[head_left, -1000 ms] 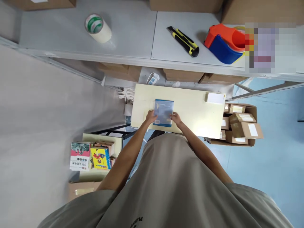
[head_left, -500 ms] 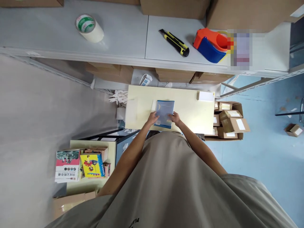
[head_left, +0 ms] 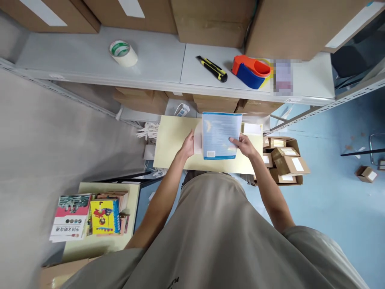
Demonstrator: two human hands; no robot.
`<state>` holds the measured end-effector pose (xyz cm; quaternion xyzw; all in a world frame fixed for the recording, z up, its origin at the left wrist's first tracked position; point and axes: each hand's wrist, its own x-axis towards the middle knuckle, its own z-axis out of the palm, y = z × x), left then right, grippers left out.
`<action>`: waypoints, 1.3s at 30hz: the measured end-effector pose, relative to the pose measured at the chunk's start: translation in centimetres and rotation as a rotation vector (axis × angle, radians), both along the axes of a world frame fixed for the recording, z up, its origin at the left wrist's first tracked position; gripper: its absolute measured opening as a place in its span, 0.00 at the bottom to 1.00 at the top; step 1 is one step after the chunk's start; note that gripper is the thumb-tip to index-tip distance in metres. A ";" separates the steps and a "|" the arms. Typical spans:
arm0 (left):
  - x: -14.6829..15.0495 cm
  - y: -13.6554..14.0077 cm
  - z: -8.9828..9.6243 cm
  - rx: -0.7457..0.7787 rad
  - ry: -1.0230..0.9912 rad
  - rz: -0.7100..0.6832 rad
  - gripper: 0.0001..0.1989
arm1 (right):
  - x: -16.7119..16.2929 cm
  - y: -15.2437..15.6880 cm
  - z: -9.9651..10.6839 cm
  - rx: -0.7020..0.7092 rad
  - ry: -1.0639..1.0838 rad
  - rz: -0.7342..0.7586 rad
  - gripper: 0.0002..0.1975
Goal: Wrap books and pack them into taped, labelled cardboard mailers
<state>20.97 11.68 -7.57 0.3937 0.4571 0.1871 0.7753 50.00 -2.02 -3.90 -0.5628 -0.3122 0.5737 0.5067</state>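
Observation:
A thin blue book [head_left: 221,134] with a barcode at its lower left corner is held up above the cream table [head_left: 168,136]. My right hand [head_left: 246,145] grips its right edge, thumb lying on the cover and fingers behind. At the other side a pale page or flap [head_left: 197,138] sticks out from the book, and my left hand [head_left: 188,145] is closed on its edge. The left fingertips are partly hidden behind it. A white box [head_left: 252,128] lies on the table beyond my right hand.
On the grey shelf ahead are a tape roll [head_left: 123,53], a utility knife [head_left: 212,69] and an orange-blue tape dispenser [head_left: 251,72]. Cardboard boxes [head_left: 210,24] stand behind them. Small cartons [head_left: 288,160] fill a box at the right; books [head_left: 105,216] are stacked at the lower left.
The book has risen from the table toward me and looks larger. My hands have spread apart, the left now on the pale page or flap. The view has tilted up slightly.

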 end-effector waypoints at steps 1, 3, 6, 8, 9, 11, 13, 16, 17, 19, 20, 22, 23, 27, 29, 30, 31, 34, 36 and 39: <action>1.1 -0.3 0.6 -0.011 -0.033 0.008 0.47 | 0.6 -0.3 0.0 -0.002 0.002 -0.030 0.33; 2.9 -1.0 1.4 -0.010 -0.063 0.017 0.41 | 1.4 -0.8 -0.4 -0.008 0.009 -0.086 0.34; 4.1 -1.4 1.9 -0.022 -0.062 0.013 0.33 | 1.7 -1.5 -1.2 -0.014 0.029 -0.145 0.35; 4.1 -1.2 2.0 -0.026 -0.069 -0.008 0.27 | 1.7 -1.8 -1.6 -0.016 0.037 -0.169 0.36; 3.9 -1.1 2.0 -0.018 -0.080 -0.020 0.24 | 1.7 -1.9 -1.7 -0.015 0.038 -0.176 0.36; 3.6 -0.7 2.0 0.018 -0.101 -0.034 0.21 | 1.7 -2.0 -1.8 -0.006 0.047 -0.181 0.36; 3.4 -0.4 2.1 0.048 -0.109 -0.039 0.21 | 1.7 -2.0 -1.9 0.014 0.074 -0.180 0.36; 3.4 -0.2 2.3 0.064 -0.123 -0.038 0.25 | 1.7 -1.8 -2.2 0.049 0.125 -0.162 0.35; 3.5 -0.2 2.4 0.068 -0.132 -0.043 0.27 | 1.7 -1.7 -2.3 0.054 0.136 -0.154 0.35; 3.5 -0.3 2.9 0.085 -0.150 -0.068 0.31 | 1.6 -1.5 -2.4 0.055 0.148 -0.140 0.36; 3.5 -0.4 3.1 0.099 -0.152 -0.083 0.34 | 1.5 -1.4 -2.4 0.053 0.152 -0.135 0.36; 3.5 -0.4 3.8 0.136 -0.134 -0.106 0.37 | 1.2 -1.3 -2.5 0.053 0.160 -0.129 0.37; 3.5 -0.5 4.1 0.159 -0.115 -0.116 0.38 | 1.1 -1.3 -2.7 0.055 0.161 -0.128 0.37; 3.7 -0.7 5.1 0.276 -0.005 -0.135 0.38 | 0.4 -0.9 -3.6 0.058 0.112 -0.149 0.38; 4.1 -1.0 5.2 0.330 0.028 -0.092 0.35 | 0.2 -0.5 -4.2 0.032 0.040 -0.161 0.38; 4.4 -1.2 5.2 0.355 0.033 -0.058 0.34 | 0.1 -0.2 -4.5 0.005 -0.014 -0.175 0.38; 4.7 -1.4 5.1 0.384 0.036 -0.022 0.32 | 0.0 0.2 -4.6 -0.024 -0.083 -0.205 0.39; 5.9 -2.4 4.7 0.501 0.090 0.073 0.23 | -0.9 1.1 -4.3 -0.024 -0.331 -0.361 0.41; 6.7 -3.2 4.6 0.599 0.167 0.122 0.16 | -2.1 1.6 -3.3 0.079 -0.446 -0.377 0.37; 7.6 -4.5 5.0 0.757 0.296 0.144 0.12 | -4.9 1.9 -1.1 0.197 -0.485 -0.229 0.31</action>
